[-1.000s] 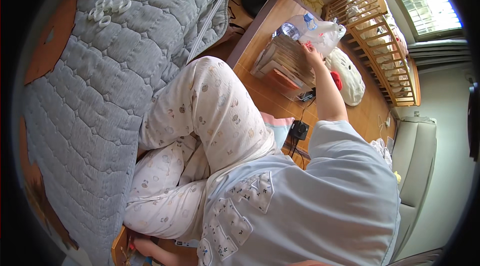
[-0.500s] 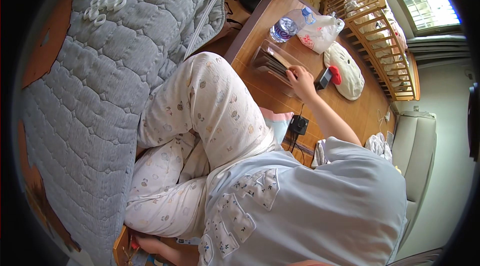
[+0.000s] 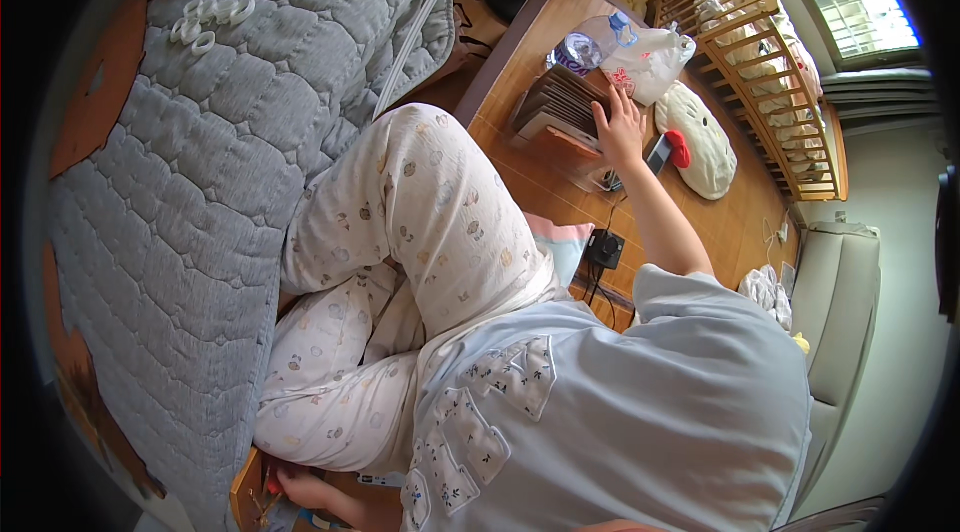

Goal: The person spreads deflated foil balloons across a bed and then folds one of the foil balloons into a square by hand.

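Note:
On the brown floor, my right hand (image 3: pixel 624 127) has its fingers stretched apart and rests by the end of a row of thin dark panels (image 3: pixel 568 104). These stand fanned out, with clear plastic (image 3: pixel 590 174) along the near side. Just beyond that hand are a white plastic bag (image 3: pixel 650 67) and a large clear water bottle (image 3: pixel 590 42). At the lower left, my left hand (image 3: pixel 300 488) is at an open wooden drawer (image 3: pixel 243 492), fingers closed at a small red thing (image 3: pixel 273 483). My body hides part of the drawer.
A grey quilted bed (image 3: pixel 190 232) fills the left, with small white rings (image 3: pixel 203 42) on it. A white plush cushion (image 3: pixel 700 152) with a red bow, a dark phone-like device (image 3: pixel 658 152), a black charger block (image 3: pixel 605 249) with cables and a wooden crib (image 3: pixel 765 72) are to the right.
My right hand has moved slightly away and its fingers have straightened. The dark panels, packed close before, are now spread in a fan. My left hand stays in the drawer.

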A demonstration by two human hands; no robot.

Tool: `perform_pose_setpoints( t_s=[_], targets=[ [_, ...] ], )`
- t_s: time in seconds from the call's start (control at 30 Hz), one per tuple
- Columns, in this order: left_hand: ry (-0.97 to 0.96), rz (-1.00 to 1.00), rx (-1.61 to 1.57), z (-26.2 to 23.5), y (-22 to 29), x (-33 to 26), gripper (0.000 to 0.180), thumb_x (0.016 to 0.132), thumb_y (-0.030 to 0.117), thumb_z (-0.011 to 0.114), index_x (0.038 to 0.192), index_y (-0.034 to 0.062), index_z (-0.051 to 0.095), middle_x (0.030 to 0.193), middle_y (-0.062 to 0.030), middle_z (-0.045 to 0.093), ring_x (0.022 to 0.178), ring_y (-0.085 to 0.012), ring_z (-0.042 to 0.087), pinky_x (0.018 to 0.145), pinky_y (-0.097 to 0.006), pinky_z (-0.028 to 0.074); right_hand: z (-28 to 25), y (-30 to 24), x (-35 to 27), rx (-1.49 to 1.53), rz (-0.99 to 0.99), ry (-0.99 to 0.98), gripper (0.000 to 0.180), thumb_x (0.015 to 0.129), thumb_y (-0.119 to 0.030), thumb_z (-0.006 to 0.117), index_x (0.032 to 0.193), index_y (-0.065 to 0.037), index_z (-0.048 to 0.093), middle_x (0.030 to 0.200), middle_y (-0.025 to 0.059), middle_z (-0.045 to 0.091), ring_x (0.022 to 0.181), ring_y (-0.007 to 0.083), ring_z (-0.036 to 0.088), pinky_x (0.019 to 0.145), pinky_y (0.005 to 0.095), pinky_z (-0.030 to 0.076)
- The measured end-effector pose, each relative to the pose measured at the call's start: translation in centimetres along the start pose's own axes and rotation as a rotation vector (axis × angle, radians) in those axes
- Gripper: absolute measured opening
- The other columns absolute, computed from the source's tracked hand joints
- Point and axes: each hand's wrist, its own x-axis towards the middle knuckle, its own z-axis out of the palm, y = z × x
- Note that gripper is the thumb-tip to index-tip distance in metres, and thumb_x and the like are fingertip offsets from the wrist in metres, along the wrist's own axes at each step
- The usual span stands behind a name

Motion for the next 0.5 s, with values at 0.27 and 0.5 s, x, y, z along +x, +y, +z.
perform_pose_setpoints(
  t_s=[0.27, 0.5],
  targets=[
    [0.138, 0.082, -0.010, -1.8, 3.7, -1.5, 0.021, 0.092, 0.019, 0.071, 0.106, 0.0032, 0.072, 0.103, -0.0164, 0.076, 0.089, -0.0353, 0.072, 0.078, -0.042, 0.055, 0.4, 3.6, 3.5, 0.266, 0.040, 0.064, 0.063, 0.104, -0.055, 0.046, 0.150, -0.012, 0.052, 0.156, 0.0170, 0.048, 0.144, 0.0343, 0.044, 0.121, 0.0489, 0.029],
    [0.261, 0.209, -0.080, -0.9, 2.3, -1.1, 0.025, 0.098, 0.025, 0.065, 0.100, 0.0005, 0.068, 0.099, -0.0175, 0.071, 0.087, -0.0355, 0.066, 0.079, -0.042, 0.052, 3.9, 13.4, -3.1, 0.759, 0.350, 0.328, 0.046, 0.106, -0.031, 0.054, 0.144, -0.005, 0.057, 0.142, 0.0130, 0.062, 0.132, 0.0254, 0.057, 0.111, 0.0345, 0.041]
  ],
)
